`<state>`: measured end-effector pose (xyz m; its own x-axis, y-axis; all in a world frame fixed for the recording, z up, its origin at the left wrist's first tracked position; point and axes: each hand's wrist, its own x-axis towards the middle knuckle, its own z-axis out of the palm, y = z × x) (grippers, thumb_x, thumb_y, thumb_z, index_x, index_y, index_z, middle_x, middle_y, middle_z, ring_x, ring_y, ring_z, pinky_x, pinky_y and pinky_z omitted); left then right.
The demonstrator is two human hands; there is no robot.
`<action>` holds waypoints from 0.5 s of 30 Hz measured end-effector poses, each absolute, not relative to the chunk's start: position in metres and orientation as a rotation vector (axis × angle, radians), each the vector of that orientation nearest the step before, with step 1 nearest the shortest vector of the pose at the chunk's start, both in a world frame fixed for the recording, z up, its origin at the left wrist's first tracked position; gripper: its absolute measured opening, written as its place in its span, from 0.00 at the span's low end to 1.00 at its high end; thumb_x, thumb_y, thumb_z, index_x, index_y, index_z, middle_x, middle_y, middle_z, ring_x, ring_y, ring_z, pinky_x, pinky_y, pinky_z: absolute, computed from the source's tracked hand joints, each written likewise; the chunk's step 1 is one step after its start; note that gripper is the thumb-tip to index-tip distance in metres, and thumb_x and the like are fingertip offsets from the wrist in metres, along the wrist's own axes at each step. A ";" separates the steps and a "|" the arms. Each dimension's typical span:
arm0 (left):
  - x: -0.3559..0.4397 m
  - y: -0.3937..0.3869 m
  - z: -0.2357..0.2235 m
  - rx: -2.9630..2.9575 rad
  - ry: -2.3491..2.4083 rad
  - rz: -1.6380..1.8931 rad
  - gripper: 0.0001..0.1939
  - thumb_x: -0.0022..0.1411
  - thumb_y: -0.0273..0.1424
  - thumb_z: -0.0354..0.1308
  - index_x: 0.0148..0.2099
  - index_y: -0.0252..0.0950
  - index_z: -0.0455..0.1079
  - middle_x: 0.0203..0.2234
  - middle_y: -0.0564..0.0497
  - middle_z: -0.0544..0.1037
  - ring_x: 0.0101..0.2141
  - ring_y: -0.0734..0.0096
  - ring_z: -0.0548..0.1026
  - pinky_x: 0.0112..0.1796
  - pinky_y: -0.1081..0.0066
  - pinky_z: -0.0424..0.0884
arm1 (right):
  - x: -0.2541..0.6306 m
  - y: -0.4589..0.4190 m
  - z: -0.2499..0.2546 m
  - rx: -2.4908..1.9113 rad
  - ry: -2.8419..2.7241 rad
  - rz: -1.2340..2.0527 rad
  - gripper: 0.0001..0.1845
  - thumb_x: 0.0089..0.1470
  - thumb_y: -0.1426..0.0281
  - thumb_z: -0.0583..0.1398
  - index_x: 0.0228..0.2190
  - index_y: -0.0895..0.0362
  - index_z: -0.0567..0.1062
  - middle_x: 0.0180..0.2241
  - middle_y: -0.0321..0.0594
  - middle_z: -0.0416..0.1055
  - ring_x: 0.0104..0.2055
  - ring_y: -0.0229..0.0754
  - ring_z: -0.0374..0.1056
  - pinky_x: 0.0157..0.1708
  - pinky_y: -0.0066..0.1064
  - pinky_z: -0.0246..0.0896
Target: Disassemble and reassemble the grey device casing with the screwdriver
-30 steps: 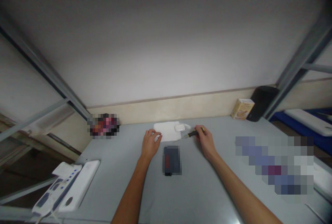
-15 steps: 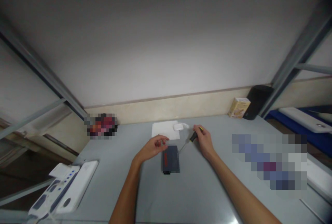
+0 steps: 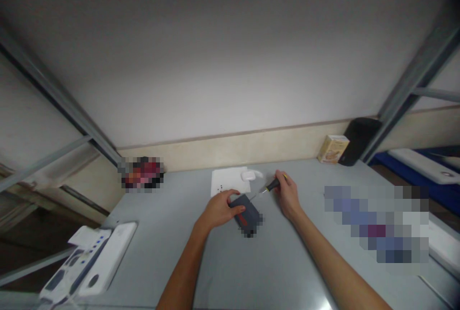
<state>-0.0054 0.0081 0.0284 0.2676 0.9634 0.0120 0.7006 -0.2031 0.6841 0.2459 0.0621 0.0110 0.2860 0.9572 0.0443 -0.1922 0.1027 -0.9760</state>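
Observation:
My left hand [image 3: 223,210] is closed around the upper left end of a dark grey box-shaped device [image 3: 247,212] with a red marking. The device is turned at an angle on the grey table. A screwdriver [image 3: 273,184] with a black and yellow handle is held in my right hand [image 3: 287,195], its shaft pointing left and down toward the device's upper corner. Whether the tip touches the device is too small to tell. Just behind lies a white sheet of paper [image 3: 228,176] with several small dark specks [image 3: 220,188] on it. A small white object [image 3: 248,176] rests at the paper's right edge.
A yellow box [image 3: 333,149] and a black object [image 3: 359,140] stand at the back right. White panels [image 3: 108,259] lie at the front left of the table [image 3: 251,276]. Blurred-out items [image 3: 143,173] sit at the back left, and others [image 3: 377,226] at the right.
My left hand has come down and taken hold of the device, which is now turned at an angle. My right hand has shifted slightly right with the screwdriver. Specks on the paper have come into view.

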 end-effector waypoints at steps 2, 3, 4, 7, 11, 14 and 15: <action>0.000 0.005 0.030 2.007 1.561 0.574 0.31 0.61 0.50 0.63 0.63 0.46 0.70 0.33 0.51 0.79 0.32 0.61 0.75 0.36 0.68 0.66 | 0.249 0.063 0.010 -1.112 -0.868 1.049 0.23 0.54 0.46 0.61 0.26 0.53 0.68 0.21 0.30 0.59 0.21 0.37 0.53 0.20 0.29 0.48; 0.002 0.003 0.032 2.018 1.572 0.567 0.31 0.63 0.51 0.61 0.64 0.46 0.68 0.32 0.51 0.79 0.32 0.61 0.75 0.36 0.68 0.66 | 0.250 0.063 0.010 -1.106 -0.874 1.052 0.23 0.54 0.46 0.61 0.25 0.53 0.67 0.21 0.31 0.59 0.21 0.37 0.53 0.20 0.30 0.49; 0.002 0.002 0.033 2.025 1.571 0.566 0.30 0.64 0.50 0.59 0.65 0.46 0.68 0.31 0.51 0.79 0.33 0.60 0.75 0.37 0.67 0.66 | 0.252 0.063 0.010 -1.104 -0.891 1.057 0.23 0.54 0.47 0.60 0.24 0.52 0.66 0.21 0.31 0.59 0.21 0.37 0.54 0.21 0.30 0.51; -0.003 -0.004 0.037 1.946 1.426 0.570 0.29 0.67 0.47 0.58 0.65 0.41 0.67 0.34 0.49 0.80 0.34 0.62 0.76 0.38 0.67 0.68 | 0.257 0.056 0.012 -1.109 -1.011 1.094 0.23 0.53 0.50 0.61 0.20 0.53 0.65 0.20 0.32 0.60 0.22 0.38 0.56 0.23 0.31 0.52; -0.017 -0.019 0.029 1.790 1.131 0.619 0.42 0.57 0.42 0.70 0.69 0.36 0.60 0.44 0.45 0.78 0.41 0.63 0.75 0.45 0.65 0.71 | 0.256 0.038 0.016 -1.142 -1.248 1.124 0.21 0.51 0.55 0.64 0.17 0.54 0.66 0.18 0.31 0.59 0.23 0.38 0.55 0.25 0.31 0.49; -0.023 -0.034 0.017 1.894 1.293 0.770 0.46 0.50 0.39 0.75 0.68 0.41 0.62 0.52 0.43 0.73 0.51 0.57 0.72 0.54 0.59 0.68 | 0.249 0.024 0.019 -1.169 -1.401 1.106 0.21 0.51 0.57 0.64 0.16 0.54 0.67 0.17 0.31 0.60 0.23 0.39 0.55 0.26 0.31 0.47; -0.023 -0.039 0.013 1.936 1.362 0.802 0.44 0.51 0.38 0.75 0.67 0.42 0.63 0.53 0.43 0.71 0.54 0.56 0.70 0.57 0.57 0.66 | 0.247 0.020 0.019 -1.184 -1.453 1.091 0.20 0.51 0.57 0.63 0.16 0.54 0.68 0.17 0.32 0.61 0.24 0.39 0.56 0.27 0.31 0.48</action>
<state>-0.0227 -0.0385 0.0128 0.2802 0.9523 0.1212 0.5680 -0.2663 0.7788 0.2466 0.0198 0.0193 -0.0974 0.9874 0.1246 0.1557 0.1388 -0.9780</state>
